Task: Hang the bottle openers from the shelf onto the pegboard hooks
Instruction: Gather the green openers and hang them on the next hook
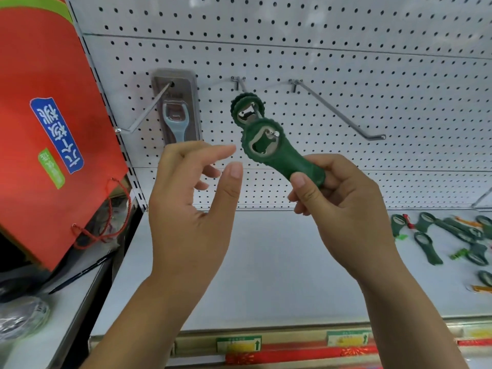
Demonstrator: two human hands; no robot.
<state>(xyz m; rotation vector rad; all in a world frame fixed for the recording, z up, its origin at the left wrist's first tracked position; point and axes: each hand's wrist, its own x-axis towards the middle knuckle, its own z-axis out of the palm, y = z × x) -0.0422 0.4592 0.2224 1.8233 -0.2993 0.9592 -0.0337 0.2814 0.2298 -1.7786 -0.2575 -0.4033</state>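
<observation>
Opener (282, 155) in right hand (343, 203), hook (276, 133) tip inside its head hole

White Chinese characters are printed on a blue label (56, 134) on the red paper bag (40, 75) at nine o'clock; they are tilted and cannot be surely read. On the shelf-edge tags (238, 343) at six o'clock, only green up-arrows can be made out.

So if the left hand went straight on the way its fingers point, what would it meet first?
Probably the round head of the green bottle opener held by the right hand: the left hand points its index finger rightward at it. With one view, depth is uncertain.
</observation>
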